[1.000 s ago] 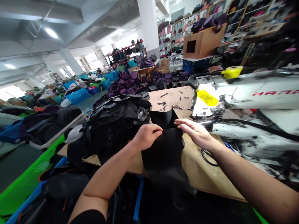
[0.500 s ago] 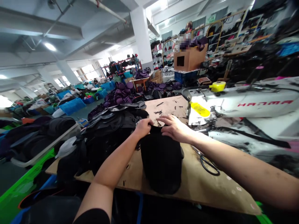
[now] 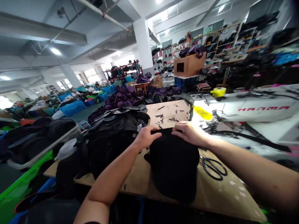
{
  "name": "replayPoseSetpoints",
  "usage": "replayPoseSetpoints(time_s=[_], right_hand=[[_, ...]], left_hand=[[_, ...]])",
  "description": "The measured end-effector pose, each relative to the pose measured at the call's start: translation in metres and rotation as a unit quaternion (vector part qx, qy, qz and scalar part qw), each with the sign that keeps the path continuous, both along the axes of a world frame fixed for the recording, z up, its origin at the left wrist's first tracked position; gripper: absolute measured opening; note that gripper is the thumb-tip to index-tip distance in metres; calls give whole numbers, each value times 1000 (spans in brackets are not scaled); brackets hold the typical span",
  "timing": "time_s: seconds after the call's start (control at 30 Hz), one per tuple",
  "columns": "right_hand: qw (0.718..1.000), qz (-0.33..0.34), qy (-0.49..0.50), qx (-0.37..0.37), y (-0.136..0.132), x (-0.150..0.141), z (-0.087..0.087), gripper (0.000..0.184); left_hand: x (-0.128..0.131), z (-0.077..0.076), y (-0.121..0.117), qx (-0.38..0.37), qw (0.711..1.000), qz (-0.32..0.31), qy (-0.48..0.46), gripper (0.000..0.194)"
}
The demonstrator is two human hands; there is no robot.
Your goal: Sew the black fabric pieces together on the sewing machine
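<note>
A black fabric piece (image 3: 174, 168), rounded at its lower end, lies over the front of the wooden table (image 3: 133, 177). At its far edge my left hand (image 3: 148, 136) pinches the left part between thumb and fingers. My right hand (image 3: 185, 132) grips the same edge a little further right, its fingers curled over the cloth. Just right of the fabric rest black-handled scissors (image 3: 213, 168), their blades partly hidden. The exact kind of the sewn piece cannot be made out.
To the right stands a white sewing machine (image 3: 252, 104) with a yellow-wrapped part. A heap of black pieces (image 3: 112, 137) covers the table's left. Dark scraps (image 3: 173, 119) lie beyond my hands. A green crate (image 3: 28, 180) is at lower left.
The black fabric has shifted right and now lies flatter and wider. My right hand, fingers spread before, has closed on its far edge. More of the scissors shows.
</note>
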State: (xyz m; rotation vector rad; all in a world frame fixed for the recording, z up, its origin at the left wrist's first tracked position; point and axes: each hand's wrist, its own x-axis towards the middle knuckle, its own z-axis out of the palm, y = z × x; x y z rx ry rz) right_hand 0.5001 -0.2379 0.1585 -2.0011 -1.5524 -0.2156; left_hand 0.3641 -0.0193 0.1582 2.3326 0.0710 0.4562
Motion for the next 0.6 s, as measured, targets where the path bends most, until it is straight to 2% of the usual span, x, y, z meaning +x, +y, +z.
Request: replayPoseSetpoints(time_s=[0.13, 0.23, 0.4, 0.53, 0.6], right_hand=[[997, -51, 60, -7, -19, -2, -2, 27], [992, -88, 72, -46, -41, -2, -4, 30], [984, -109, -61, -131, -71, -6, -6, 40], [975, -130, -121, -131, -79, -12, -12, 45], [979, -112, -118, -124, -82, -13, -15, 43]], left_hand=[[2, -5, -18, -20, 1000, -5, 10, 21], [1, -9, -29, -45, 999, -12, -10, 19], [-1, -7, -41, -71, 997, -43, 2, 19], [2, -10, -51, -119, 992, -38, 26, 20], [3, -16, -56, -154, 987, -32, 34, 21]])
